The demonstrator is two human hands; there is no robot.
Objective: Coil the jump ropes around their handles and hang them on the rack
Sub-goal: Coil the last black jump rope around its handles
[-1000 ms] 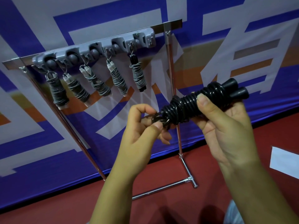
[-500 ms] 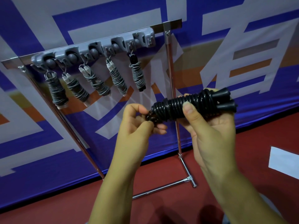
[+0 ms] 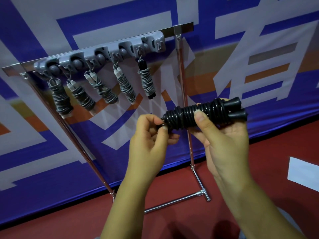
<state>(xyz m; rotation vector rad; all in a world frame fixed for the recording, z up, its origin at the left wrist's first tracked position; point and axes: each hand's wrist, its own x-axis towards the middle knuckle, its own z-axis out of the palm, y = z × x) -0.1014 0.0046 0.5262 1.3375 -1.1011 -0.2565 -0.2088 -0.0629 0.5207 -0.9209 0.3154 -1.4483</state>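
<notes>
A black jump rope (image 3: pixel 193 114), coiled tightly around its two black handles, lies nearly level in front of me. My right hand (image 3: pixel 222 135) grips its middle, thumb across the coils. My left hand (image 3: pixel 151 135) pinches the rope's left end between thumb and fingers. Behind them stands a metal rack (image 3: pixel 183 94) with a grey hook strip (image 3: pixel 103 54) along its top bar. Several grey coiled ropes (image 3: pixel 124 87) hang from the strip's hooks. The rightmost hanging rope (image 3: pixel 146 81) has black handles.
A blue, white and orange banner (image 3: pixel 259 49) forms the wall behind the rack. The floor (image 3: pixel 172 221) is red. A white sheet (image 3: pixel 303 173) lies on the floor at the right. The rack's foot bar (image 3: pixel 172 202) crosses the floor below my hands.
The black bundle has tipped from a slant to nearly level and shifted a little left. My left hand has closed tighter on its left end.
</notes>
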